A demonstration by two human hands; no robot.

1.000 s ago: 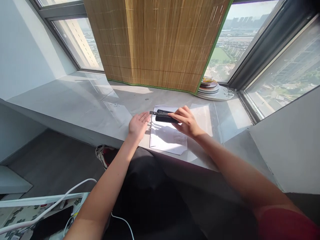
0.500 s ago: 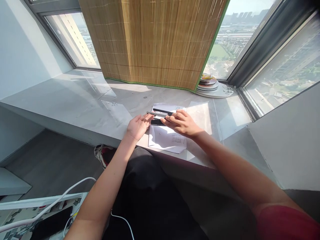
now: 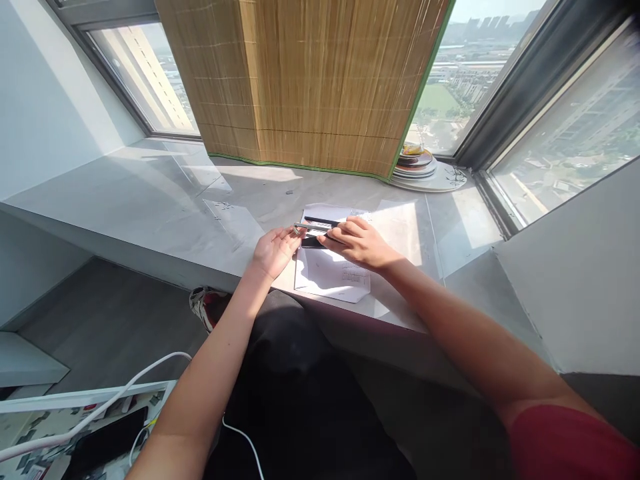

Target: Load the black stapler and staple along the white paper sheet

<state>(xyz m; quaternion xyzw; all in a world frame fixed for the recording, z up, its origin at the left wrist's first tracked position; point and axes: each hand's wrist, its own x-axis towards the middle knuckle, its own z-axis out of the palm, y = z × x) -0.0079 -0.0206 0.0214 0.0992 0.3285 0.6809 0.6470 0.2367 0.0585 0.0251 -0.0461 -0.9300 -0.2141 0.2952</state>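
My right hand (image 3: pixel 359 244) is closed on a slim grey, metal-looking tool (image 3: pixel 311 227); its exact kind is too small to tell. The tool points left, and its bright, ring-like tip reaches the fingertips of my left hand (image 3: pixel 273 253). That hand is palm up with the fingers stretched out. White printed paper (image 3: pixel 333 280) lies beneath both hands on the stone ledge (image 3: pixel 215 247). On the paper, a thin black strip (image 3: pixel 320 220) shows behind the tool and a black flat piece (image 3: pixel 312 243) in front of it; my right fingers partly cover both.
A bamboo blind (image 3: pixel 310 87) hangs down to the ledge's far side. Stacked plates (image 3: pixel 415 170) stand at the back right by the window. A white cable (image 3: pixel 113 403) crosses the lower left, above a low shelf holding a dark flat object (image 3: pixel 107 443).
The right hand and the tool have shifted very slightly, and the tool's tip shows brighter. Both hands keep nearly the same pose; the whole view has moved a little.
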